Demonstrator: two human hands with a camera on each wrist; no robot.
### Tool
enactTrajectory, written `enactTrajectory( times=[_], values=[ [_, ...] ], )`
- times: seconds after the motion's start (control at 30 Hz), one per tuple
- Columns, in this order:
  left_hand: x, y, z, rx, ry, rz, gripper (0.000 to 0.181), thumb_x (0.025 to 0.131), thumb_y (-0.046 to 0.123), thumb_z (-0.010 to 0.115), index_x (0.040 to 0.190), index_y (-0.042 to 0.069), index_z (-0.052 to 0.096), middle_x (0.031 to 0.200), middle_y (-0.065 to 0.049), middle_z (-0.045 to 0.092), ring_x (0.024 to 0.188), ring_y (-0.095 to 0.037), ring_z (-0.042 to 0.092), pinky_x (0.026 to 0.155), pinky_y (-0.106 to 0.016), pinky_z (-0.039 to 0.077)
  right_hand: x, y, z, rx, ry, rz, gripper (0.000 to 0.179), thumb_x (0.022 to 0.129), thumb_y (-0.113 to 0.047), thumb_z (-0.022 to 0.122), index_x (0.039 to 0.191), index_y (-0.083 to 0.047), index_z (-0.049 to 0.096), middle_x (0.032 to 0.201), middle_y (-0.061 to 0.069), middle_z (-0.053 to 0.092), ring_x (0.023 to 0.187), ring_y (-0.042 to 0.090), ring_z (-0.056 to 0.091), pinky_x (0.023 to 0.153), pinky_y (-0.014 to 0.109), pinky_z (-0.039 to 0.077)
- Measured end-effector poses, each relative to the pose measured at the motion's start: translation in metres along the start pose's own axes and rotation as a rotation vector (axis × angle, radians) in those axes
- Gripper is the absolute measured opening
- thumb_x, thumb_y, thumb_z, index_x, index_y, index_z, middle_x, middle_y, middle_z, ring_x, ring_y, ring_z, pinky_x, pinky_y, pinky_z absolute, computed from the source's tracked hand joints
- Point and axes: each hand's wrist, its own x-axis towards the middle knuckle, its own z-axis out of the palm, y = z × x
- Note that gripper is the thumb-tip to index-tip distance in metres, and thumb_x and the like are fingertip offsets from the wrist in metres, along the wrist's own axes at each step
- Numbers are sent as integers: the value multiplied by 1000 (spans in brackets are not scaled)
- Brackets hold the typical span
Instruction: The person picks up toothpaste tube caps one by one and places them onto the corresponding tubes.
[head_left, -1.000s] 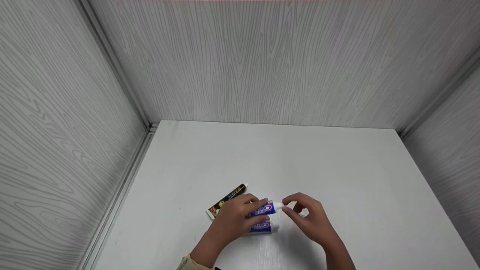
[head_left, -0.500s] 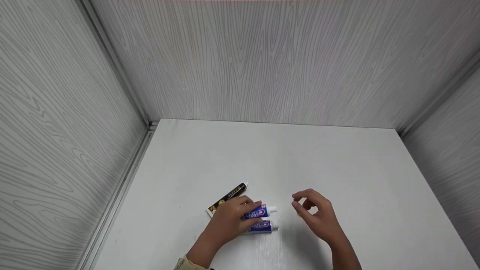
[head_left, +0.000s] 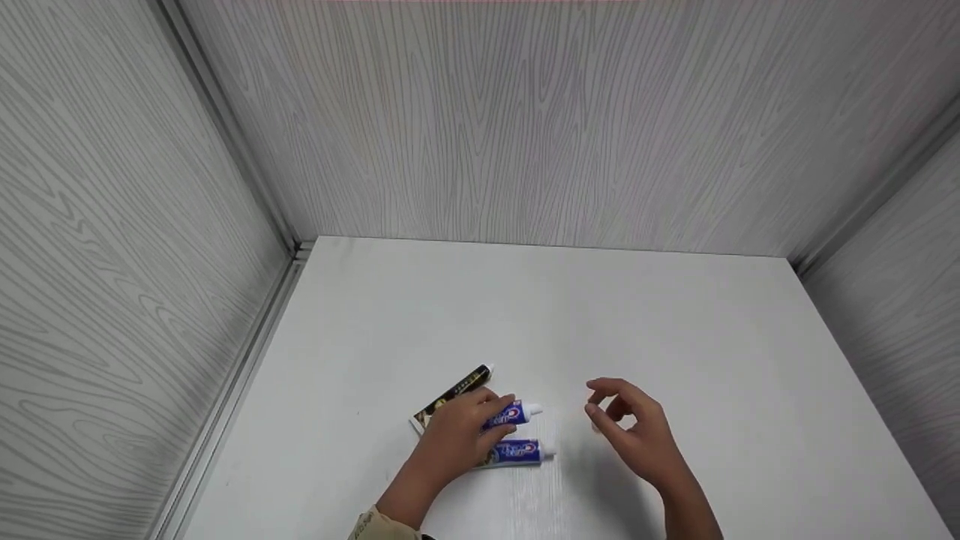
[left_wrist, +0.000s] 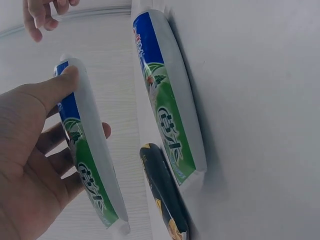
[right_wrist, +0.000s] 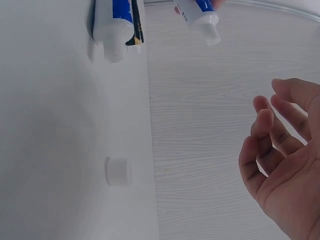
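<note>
My left hand [head_left: 461, 431] holds a blue, green and white toothpaste tube [left_wrist: 87, 145] above the table, thumb on one side and fingers on the other. Its white tip [right_wrist: 212, 35] points right in the head view. A matching toothpaste tube [head_left: 519, 451] lies just nearer to me. Beyond the left hand lies a black toothpaste tube [head_left: 465, 386], partly hidden by that hand. To the right, my right hand [head_left: 634, 427] hovers with loosely bent fingers and nothing between them. A small white cap-like piece [right_wrist: 119, 172] sits on the table in the right wrist view.
The white tabletop [head_left: 555, 315] is bounded by a grey wood-grain panel [head_left: 510, 127] at the back. Similar panels stand at the left [head_left: 112, 262] and right [head_left: 892, 337].
My right hand has drawn back to the right from the held toothpaste tube's tip. The left hand has shifted slightly left with that tube, widening its gap from the matching tube.
</note>
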Motion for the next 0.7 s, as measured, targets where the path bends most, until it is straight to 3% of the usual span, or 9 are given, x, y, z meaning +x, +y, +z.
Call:
enactTrajectory(
  times=[0.47,0.7],
  values=[
    [4,-8,17,-19,-44,-57,43,101,31,75,140,15,71,113,0,74,101,-11,71,89,-34,60,-1,11,-5,-68,41,34,39,95,-8,80,127,-29,71,98,-11,70,66,11,56,65,26,50],
    [4,-11,23,-17,-66,-69,43,102,29,73,143,16,69,113,0,74,101,-12,70,89,-35,60,0,12,-6,-62,8,54,38,97,-9,78,126,-32,71,96,-11,70,66,12,58,66,26,51]
  ],
)
